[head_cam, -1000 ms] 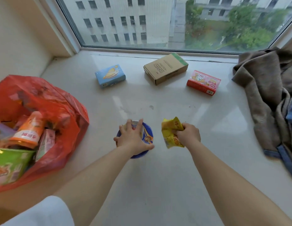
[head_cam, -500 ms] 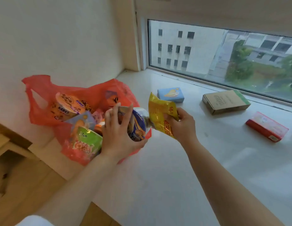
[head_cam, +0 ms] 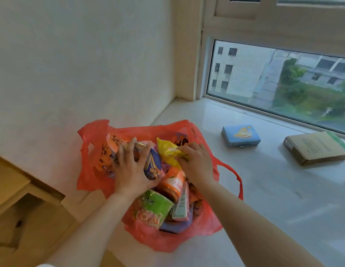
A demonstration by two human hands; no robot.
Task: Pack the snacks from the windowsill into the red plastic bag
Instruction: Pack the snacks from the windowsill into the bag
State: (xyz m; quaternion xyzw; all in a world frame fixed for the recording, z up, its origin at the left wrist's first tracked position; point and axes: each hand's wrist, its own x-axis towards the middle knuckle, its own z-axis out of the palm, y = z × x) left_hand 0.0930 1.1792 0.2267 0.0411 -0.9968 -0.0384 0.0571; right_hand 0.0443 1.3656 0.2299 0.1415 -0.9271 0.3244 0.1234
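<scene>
We had both hands inside the mouth of the red bag (head_cam: 90, 178), which lay slumped on the windowsill (head_cam: 264, 199) against the wall at its left end. Our left hand (head_cam: 133, 170) had its grip spread around a blue round tub (head_cam: 153, 162), fingers curled over its top, pressing it down among the snacks. Our right hand (head_cam: 196, 162) pinched a yellow packet (head_cam: 167, 151) at its crumpled end, holding it just above the pile. Neither item had been let go; both grips were closed on what they carried.

The bag looked well filled. An orange cup (head_cam: 108, 151) sat at the far left, an orange jar (head_cam: 172, 184) lay under our right wrist, a green cup (head_cam: 154, 209) rested near the front, and a slim pale carton (head_cam: 182, 203) stood beside it.

We judged the packing more than half done but not finished. A blue box (head_cam: 241, 135) and a brown cardboard box (head_cam: 318, 147) sat on the sill, well apart from the bag, nearer the window (head_cam: 283, 83). Those two, and anything beyond the right edge of view, remained to be fetched once the tub and packet were released.
</scene>
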